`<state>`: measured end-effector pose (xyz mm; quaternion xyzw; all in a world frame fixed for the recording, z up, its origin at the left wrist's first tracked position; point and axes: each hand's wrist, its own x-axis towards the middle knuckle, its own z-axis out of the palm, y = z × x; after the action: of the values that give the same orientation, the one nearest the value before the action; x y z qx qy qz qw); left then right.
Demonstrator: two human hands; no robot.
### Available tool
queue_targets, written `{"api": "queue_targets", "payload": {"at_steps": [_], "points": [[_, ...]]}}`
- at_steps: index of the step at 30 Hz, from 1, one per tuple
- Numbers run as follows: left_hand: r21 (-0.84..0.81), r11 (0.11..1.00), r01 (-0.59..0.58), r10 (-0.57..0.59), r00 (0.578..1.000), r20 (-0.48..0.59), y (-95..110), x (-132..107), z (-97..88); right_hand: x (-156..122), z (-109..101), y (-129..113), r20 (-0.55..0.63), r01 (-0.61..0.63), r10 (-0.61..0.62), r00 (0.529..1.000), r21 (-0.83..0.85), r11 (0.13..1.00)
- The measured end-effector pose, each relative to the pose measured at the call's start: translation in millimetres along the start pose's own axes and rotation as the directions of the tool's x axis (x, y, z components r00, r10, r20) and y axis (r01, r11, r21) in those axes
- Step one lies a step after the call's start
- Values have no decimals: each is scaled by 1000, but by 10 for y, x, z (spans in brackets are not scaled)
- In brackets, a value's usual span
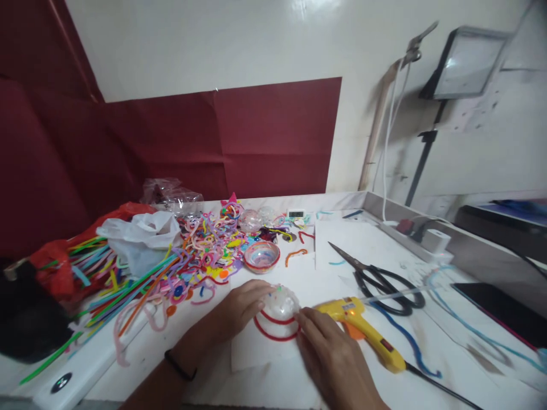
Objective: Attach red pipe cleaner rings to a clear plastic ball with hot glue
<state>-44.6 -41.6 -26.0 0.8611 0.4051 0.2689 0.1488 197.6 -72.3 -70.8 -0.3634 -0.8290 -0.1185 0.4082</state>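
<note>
A clear plastic dome [280, 304] sits rounded side up on white paper in front of me, with small coloured bits on its top. One red pipe cleaner [270, 337] curves round its base, and a second red band runs along its lower edge. My left hand [245, 304] grips the dome's left side, its fingers curved together over the top edge. On the right side, my right hand [327, 341] has its fingertips pressed to the dome's rim, close to the red pipe cleaner's end. The fingertips' undersides are hidden.
Right of my hands lie a yellow glue gun [367, 330], black scissors [371, 279] and a blue pipe cleaner [408, 336]. Behind the dome stands a small decorated bowl [262, 256]. Tangled pipe cleaners [205, 239] and a white plastic bag [143, 239] cover the left. A phone [498, 310] lies far right.
</note>
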Motion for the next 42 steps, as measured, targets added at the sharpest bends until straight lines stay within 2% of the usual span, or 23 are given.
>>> {"api": "queue_targets", "payload": {"at_steps": [6,13,18,28,33,37,39,42], "points": [[-20,1000,-9,9,1000,-5,-9,-3,7,0,-23,-20,-33,-61,63,997,64,996],[-42,999,-26,24,998,-58,-87,-30,116,-3,-10,-21,-19,30,-29,999,58,998],[-49,998,-40,36,996,-76,-33,-35,123,-17,-19,-15,-21,49,-49,999,20,999],[-57,998,16,-18,999,-40,68,-33,92,-43,-4,-16,9,78,-78,997,-26,997],[-33,999,11,-11,1000,-25,52,-42,98,-54,-1,-26,-6,-7,8,1000,76,997],[6,1000,8,-8,1000,-25,-4,-55,124,7,-35,-35,-27,-129,134,991,149,980],[31,1000,-1,1,1000,-26,-31,-62,139,45,-42,-36,6,-194,196,981,148,970],[58,998,-7,9,1000,-24,-51,-69,149,96,-40,-34,49,-223,220,974,85,971]]}}
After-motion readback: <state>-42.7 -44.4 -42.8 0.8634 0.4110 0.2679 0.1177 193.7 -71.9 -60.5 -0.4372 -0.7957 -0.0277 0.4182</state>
